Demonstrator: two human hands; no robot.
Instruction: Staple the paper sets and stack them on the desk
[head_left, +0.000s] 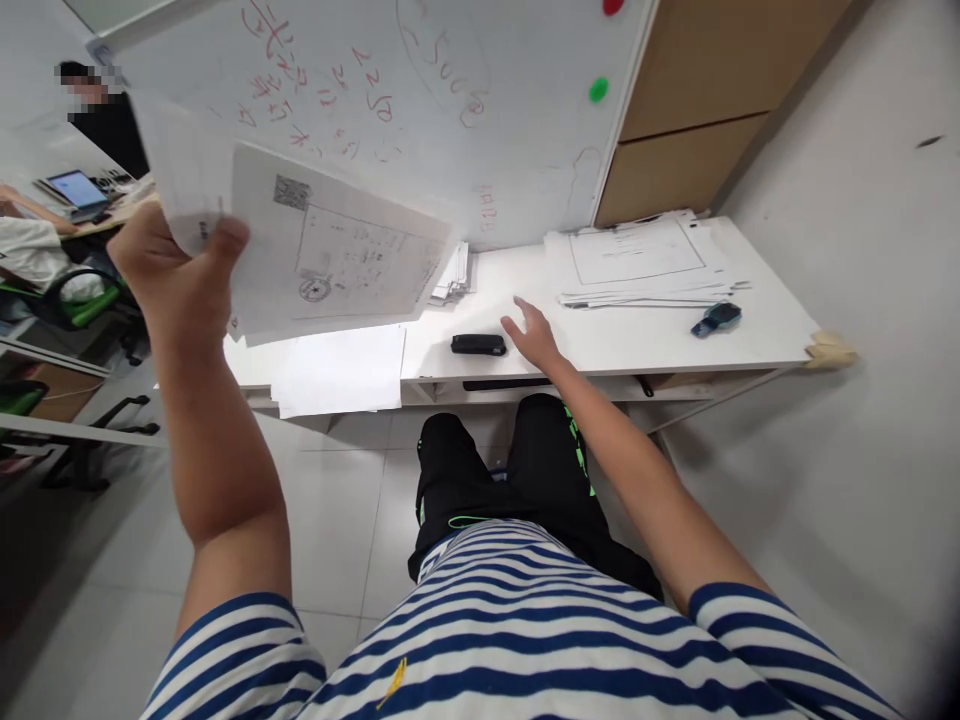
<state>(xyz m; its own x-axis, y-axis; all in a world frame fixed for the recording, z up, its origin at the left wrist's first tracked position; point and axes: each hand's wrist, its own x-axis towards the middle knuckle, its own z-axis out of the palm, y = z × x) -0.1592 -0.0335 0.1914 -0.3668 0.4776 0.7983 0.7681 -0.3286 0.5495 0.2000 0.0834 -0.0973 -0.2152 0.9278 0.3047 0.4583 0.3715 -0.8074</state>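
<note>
Raised at the left, my left hand (187,265) is closed on several sheets of paper (360,255), its thumb pressed on their near face. The top sheet carries a printed square code, a round stamp and a framed block of text. My right hand (532,335) is over the white desk with thumb and forefinger apart, holding nothing. Just left of it lies a black stapler (478,344). Blank white sheets (341,370) lie below the raised papers and overhang the desk's front edge.
Behind the white desk (637,345) stands a whiteboard (517,120) with red writing. A wide paper stack (637,255) and a teal-and-black object (716,319) are at the right. A smaller paper stack (454,278) sits mid-desk. People and a laptop (77,192) are far left.
</note>
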